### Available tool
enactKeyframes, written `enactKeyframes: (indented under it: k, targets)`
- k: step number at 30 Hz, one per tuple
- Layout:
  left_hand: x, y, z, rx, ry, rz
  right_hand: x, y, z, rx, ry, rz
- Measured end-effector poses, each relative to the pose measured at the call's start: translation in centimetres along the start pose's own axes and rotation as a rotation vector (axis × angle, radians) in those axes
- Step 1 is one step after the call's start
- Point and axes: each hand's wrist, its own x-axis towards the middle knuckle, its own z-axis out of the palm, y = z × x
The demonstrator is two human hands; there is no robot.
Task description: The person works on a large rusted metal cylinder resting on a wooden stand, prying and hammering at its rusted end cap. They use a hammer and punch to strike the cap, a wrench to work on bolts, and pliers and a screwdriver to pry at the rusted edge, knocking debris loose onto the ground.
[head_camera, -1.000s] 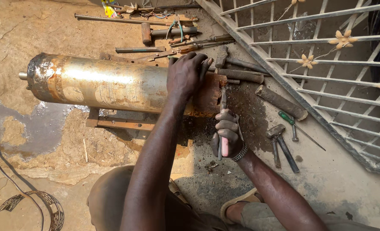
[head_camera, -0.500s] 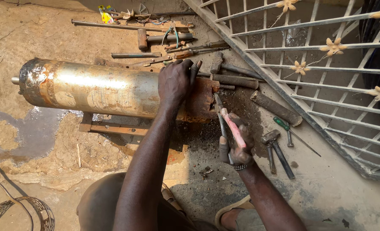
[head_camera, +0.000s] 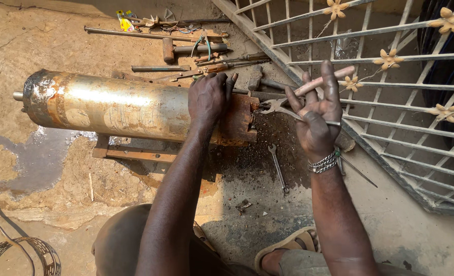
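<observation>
A long brass-coloured metal cylinder (head_camera: pixel 114 110) with a rusty right end (head_camera: pixel 240 120) lies on a low metal stand (head_camera: pixel 135 152). My left hand (head_camera: pixel 209 97) rests flat on top of the cylinder, close to the rusty end. My right hand (head_camera: pixel 316 117) is raised to the right of that end, palm towards me and fingers spread. It holds a pair of pliers (head_camera: pixel 283 107) with one pink handle; the handles are spread and the jaws point at the cylinder's end. A small spanner (head_camera: pixel 278 167) lies on the dark ground below.
Behind the cylinder lie a hammer (head_camera: pixel 188 49), a long rod (head_camera: pixel 135 35), chisels and other hand tools. A white metal gate with flower ornaments (head_camera: pixel 390 76) lies at the right. A sandalled foot (head_camera: pixel 285 253) is near the bottom, and a coiled metal strip (head_camera: pixel 38 253) at bottom left.
My right hand has risen from the ground beside the cylinder's end and turned palm up with the pliers. The spanner on the ground has come into view. My left hand stays on the cylinder.
</observation>
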Motion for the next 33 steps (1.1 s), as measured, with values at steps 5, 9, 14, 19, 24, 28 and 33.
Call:
enactKeyframes:
  k: [5,9,14,19,24,28,33]
  targets:
    - [-0.1,0.0,-0.4,-0.021,-0.022,-0.024,5.0,0.3,0.9,0.079,-0.064,0.309]
    - [-0.2,0.0,-0.4,-0.033,-0.001,-0.015,7.3,0.0,1.8,-0.012,-0.099,0.457]
    - [-0.2,0.1,-0.5,-0.032,0.024,-0.003,9.0,0.9,2.5,-0.033,-0.062,0.615]
    - [-0.2,0.2,-0.9,-0.051,0.022,0.007,10.5,2.1,3.9,-0.067,-0.062,0.702]
    - [-0.1,0.4,-1.1,-0.073,0.031,-0.009,6.6,1.6,6.5,-0.194,-0.001,0.474]
    - [-0.1,0.3,-1.1,-0.042,0.031,0.001,-3.1,2.6,8.1,-0.407,-0.071,-0.211]
    - [-0.4,0.0,-0.9,-0.103,0.019,-0.001,-8.2,3.6,5.9,-0.591,-0.236,-0.334]
